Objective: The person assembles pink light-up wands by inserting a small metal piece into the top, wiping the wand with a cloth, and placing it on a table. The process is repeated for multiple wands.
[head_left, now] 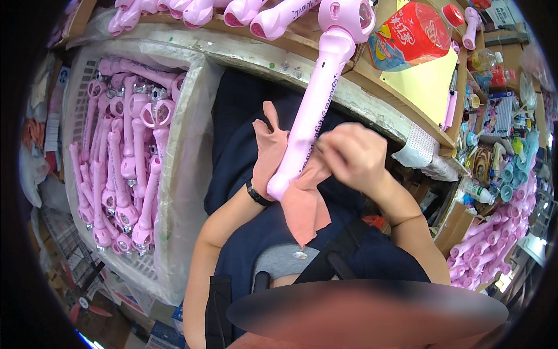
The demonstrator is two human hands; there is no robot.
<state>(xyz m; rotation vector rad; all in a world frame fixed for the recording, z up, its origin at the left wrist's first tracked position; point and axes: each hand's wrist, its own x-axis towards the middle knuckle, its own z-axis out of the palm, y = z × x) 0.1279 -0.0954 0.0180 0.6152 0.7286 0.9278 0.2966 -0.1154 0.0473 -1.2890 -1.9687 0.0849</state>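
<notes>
A pink toy wand (311,107) with dark lettering slants up from my lap, its round head over the workbench edge. A salmon-coloured cloth (305,212) lies around its lower end, spreading out on both sides. My left forearm, with a black wristband (256,192), reaches under the cloth; the left hand supports the wand there, its fingers hidden. Close to the shaft's right side is my right hand (357,154), fingers curled together and blurred by motion. Whatever is in its fingertips is too small or smeared to make out.
A plastic-lined basket (195,192) full of pink wands stands at my left. More wands (195,13) lie along the bench's far side. A red-labelled drink bottle (410,35) rests by a yellow sheet (418,90). Bottles, cups and another wand pile (488,244) crowd the right.
</notes>
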